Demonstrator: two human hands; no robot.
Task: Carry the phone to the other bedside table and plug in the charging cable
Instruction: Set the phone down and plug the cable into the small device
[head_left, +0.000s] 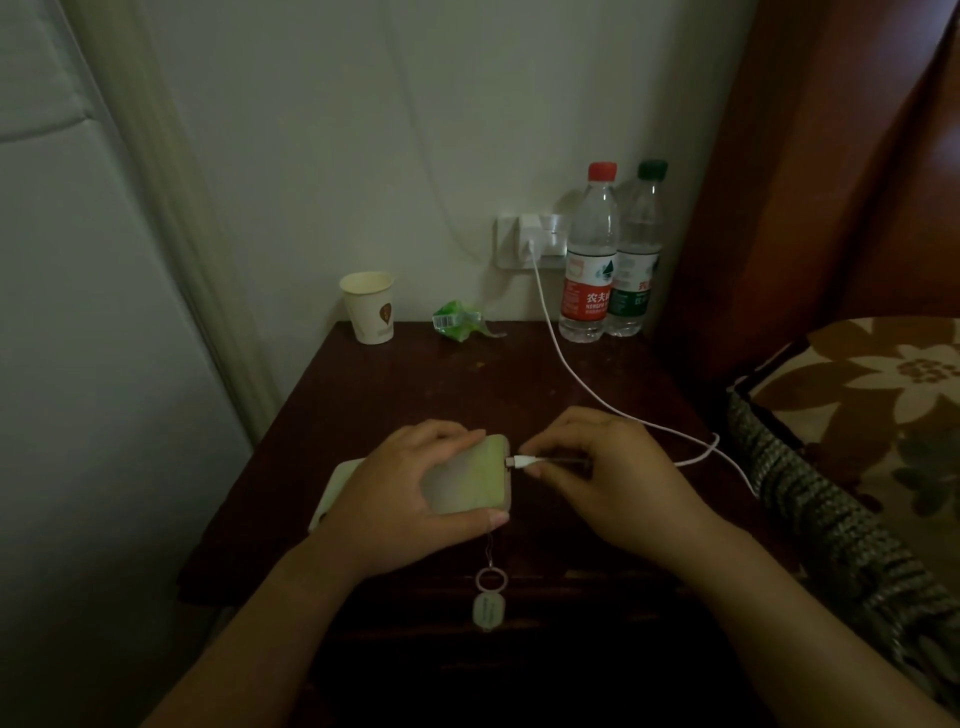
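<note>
A phone (467, 478) in a pale green case lies flat near the front of the dark wooden bedside table (415, 384). My left hand (400, 499) grips it across the middle. My right hand (597, 478) pinches the plug of the white charging cable (558, 348), and the plug's tip touches the phone's right end. The cable runs from a white charger (530, 239) in the wall socket, over the table, and loops past the right edge. A ring with an oval tag (488, 608) dangles from the phone over the table's front.
A paper cup (370, 306) and a crumpled green wrapper (457, 319) stand at the back of the table. Two water bottles (589, 254) stand at the back right. A bed with a flowered pillow (883, 395) borders the right side, a pale wall panel the left.
</note>
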